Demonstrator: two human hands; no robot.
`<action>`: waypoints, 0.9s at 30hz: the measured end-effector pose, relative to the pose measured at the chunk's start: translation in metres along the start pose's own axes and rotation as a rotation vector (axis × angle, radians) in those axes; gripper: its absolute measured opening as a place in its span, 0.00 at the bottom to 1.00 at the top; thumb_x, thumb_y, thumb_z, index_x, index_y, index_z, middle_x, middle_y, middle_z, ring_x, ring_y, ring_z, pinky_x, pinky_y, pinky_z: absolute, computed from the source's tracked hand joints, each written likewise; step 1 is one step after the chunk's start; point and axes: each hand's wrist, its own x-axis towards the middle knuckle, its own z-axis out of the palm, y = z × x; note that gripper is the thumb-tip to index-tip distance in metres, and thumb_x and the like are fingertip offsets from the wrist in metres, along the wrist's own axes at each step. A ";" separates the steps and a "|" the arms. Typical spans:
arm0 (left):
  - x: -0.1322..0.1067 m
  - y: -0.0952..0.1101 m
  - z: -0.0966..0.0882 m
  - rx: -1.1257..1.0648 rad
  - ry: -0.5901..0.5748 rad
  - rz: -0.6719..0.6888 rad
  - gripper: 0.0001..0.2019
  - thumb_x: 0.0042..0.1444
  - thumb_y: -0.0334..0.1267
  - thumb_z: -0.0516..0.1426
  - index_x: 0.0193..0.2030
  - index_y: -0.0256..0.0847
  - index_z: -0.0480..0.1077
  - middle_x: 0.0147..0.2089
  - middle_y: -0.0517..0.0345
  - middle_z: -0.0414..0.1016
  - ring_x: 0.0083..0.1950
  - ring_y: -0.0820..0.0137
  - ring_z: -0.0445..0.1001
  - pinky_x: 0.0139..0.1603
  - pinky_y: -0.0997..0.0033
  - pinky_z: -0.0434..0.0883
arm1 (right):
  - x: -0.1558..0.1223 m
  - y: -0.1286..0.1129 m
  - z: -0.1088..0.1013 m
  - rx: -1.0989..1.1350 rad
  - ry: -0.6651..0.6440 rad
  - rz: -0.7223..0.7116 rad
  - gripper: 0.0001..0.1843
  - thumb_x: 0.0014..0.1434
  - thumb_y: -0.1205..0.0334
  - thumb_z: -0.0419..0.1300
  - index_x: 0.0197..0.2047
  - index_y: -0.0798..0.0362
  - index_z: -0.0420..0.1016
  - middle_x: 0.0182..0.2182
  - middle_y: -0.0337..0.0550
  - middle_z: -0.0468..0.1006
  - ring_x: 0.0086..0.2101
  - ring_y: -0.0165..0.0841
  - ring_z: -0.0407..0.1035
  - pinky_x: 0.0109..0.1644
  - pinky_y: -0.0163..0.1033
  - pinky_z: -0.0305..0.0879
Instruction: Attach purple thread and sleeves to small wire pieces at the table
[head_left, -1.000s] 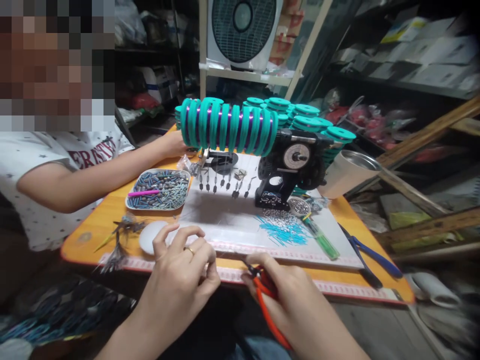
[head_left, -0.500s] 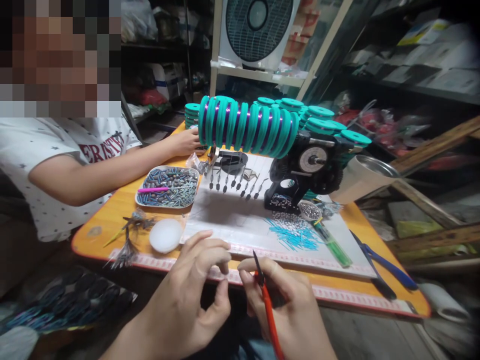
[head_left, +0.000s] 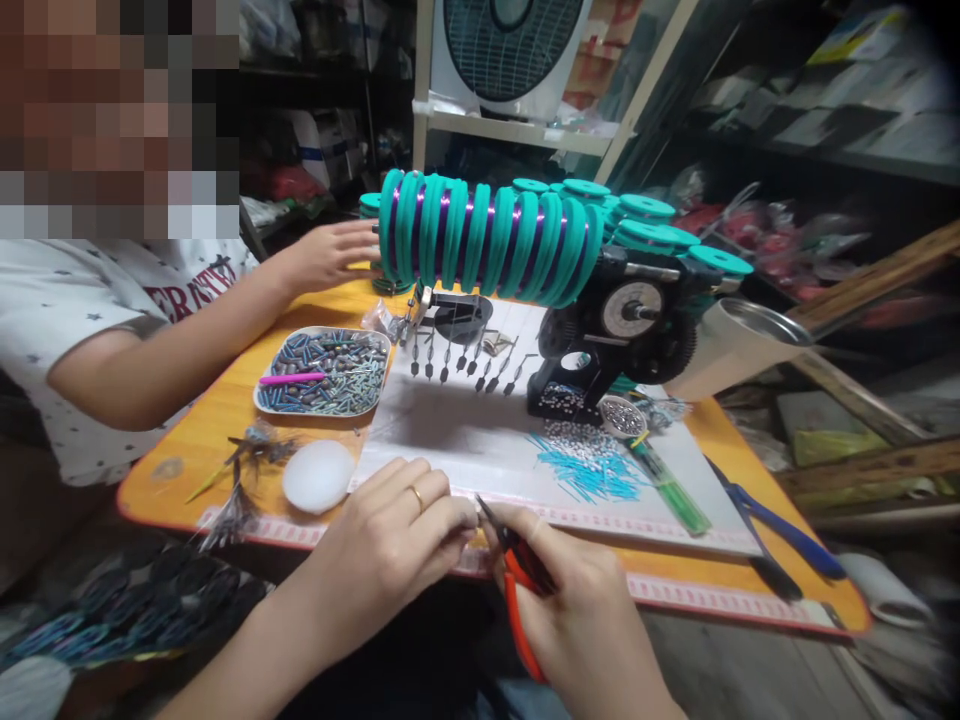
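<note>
Right hand (head_left: 581, 595) gripping orange-handled black-tipped pliers (head_left: 519, 622), left hand (head_left: 394, 520) curled beside their tips, cannot tell what it holds, both at the near edge of a flat white board (head_left: 450, 430), thin bright-blue sticks (head_left: 589, 470) set back from that edge, blurred dark-red shirt lettering (head_left: 191, 290) left of the board

L hand (head_left: 409, 527) & R hand (head_left: 568, 585) curled, v. close tog.

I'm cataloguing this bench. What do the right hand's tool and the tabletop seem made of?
The tool: smooth, evenly orange handle, likely plastic or rubber; dark, narrow jaws, probably steel. The tabletop: yellow-orange with slight sheen, perhaps varnished wood or laminate.
</note>
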 end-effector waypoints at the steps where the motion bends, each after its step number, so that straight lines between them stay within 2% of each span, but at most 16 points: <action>1: 0.001 -0.001 0.001 0.016 0.005 -0.003 0.07 0.70 0.31 0.52 0.40 0.37 0.69 0.34 0.56 0.67 0.37 0.65 0.63 0.37 0.66 0.59 | -0.002 0.003 -0.002 -0.056 0.019 0.016 0.20 0.66 0.68 0.51 0.58 0.52 0.74 0.40 0.40 0.81 0.36 0.35 0.77 0.39 0.33 0.67; 4: 0.007 -0.002 0.007 0.034 0.013 -0.024 0.06 0.69 0.30 0.53 0.41 0.36 0.70 0.35 0.55 0.69 0.37 0.64 0.63 0.38 0.65 0.59 | -0.010 0.014 -0.011 -0.176 0.019 0.057 0.20 0.67 0.67 0.50 0.59 0.52 0.73 0.40 0.40 0.81 0.37 0.37 0.78 0.40 0.35 0.69; 8: 0.014 -0.004 0.012 0.025 0.016 -0.048 0.05 0.68 0.30 0.55 0.40 0.36 0.72 0.34 0.56 0.70 0.37 0.64 0.63 0.39 0.64 0.58 | -0.025 0.024 -0.024 -0.260 0.017 0.032 0.20 0.67 0.68 0.51 0.60 0.49 0.72 0.36 0.37 0.81 0.31 0.35 0.77 0.31 0.33 0.69; 12: 0.021 -0.004 0.014 0.015 -0.058 -0.091 0.07 0.68 0.30 0.55 0.40 0.36 0.74 0.34 0.55 0.71 0.38 0.63 0.63 0.40 0.63 0.57 | -0.032 0.020 -0.031 -0.241 0.082 0.027 0.16 0.69 0.67 0.54 0.57 0.50 0.74 0.26 0.34 0.76 0.19 0.32 0.68 0.35 0.32 0.72; 14: 0.023 -0.004 0.014 -0.001 -0.106 -0.122 0.07 0.68 0.30 0.55 0.40 0.37 0.74 0.34 0.56 0.71 0.38 0.63 0.64 0.40 0.63 0.57 | -0.031 0.016 -0.030 -0.186 0.102 0.035 0.15 0.70 0.65 0.55 0.57 0.50 0.74 0.23 0.33 0.73 0.17 0.31 0.64 0.36 0.32 0.73; 17: 0.026 -0.004 0.013 -0.023 -0.149 -0.157 0.06 0.67 0.29 0.56 0.39 0.37 0.74 0.34 0.56 0.71 0.39 0.63 0.64 0.40 0.63 0.57 | -0.027 0.013 -0.025 -0.111 0.107 0.044 0.17 0.70 0.66 0.56 0.60 0.50 0.74 0.23 0.32 0.72 0.18 0.31 0.65 0.35 0.30 0.71; 22: 0.029 -0.004 0.010 -0.052 -0.215 -0.186 0.06 0.66 0.28 0.56 0.39 0.37 0.75 0.34 0.57 0.72 0.38 0.64 0.66 0.41 0.62 0.57 | -0.022 0.016 -0.015 -0.044 0.090 0.073 0.18 0.70 0.65 0.54 0.60 0.51 0.74 0.23 0.34 0.72 0.24 0.32 0.71 0.39 0.31 0.72; 24: 0.030 -0.005 0.009 -0.060 -0.223 -0.195 0.06 0.66 0.28 0.57 0.39 0.38 0.75 0.34 0.58 0.72 0.38 0.64 0.66 0.41 0.62 0.57 | -0.021 0.016 -0.013 -0.031 0.076 0.092 0.17 0.70 0.64 0.54 0.59 0.53 0.75 0.24 0.37 0.73 0.27 0.34 0.73 0.40 0.32 0.73; 27: 0.030 -0.006 0.009 -0.075 -0.218 -0.196 0.06 0.65 0.27 0.57 0.38 0.38 0.75 0.34 0.58 0.71 0.38 0.64 0.66 0.41 0.63 0.57 | -0.019 0.016 -0.011 -0.018 0.054 0.108 0.18 0.70 0.63 0.53 0.59 0.54 0.76 0.26 0.38 0.75 0.26 0.34 0.73 0.42 0.34 0.74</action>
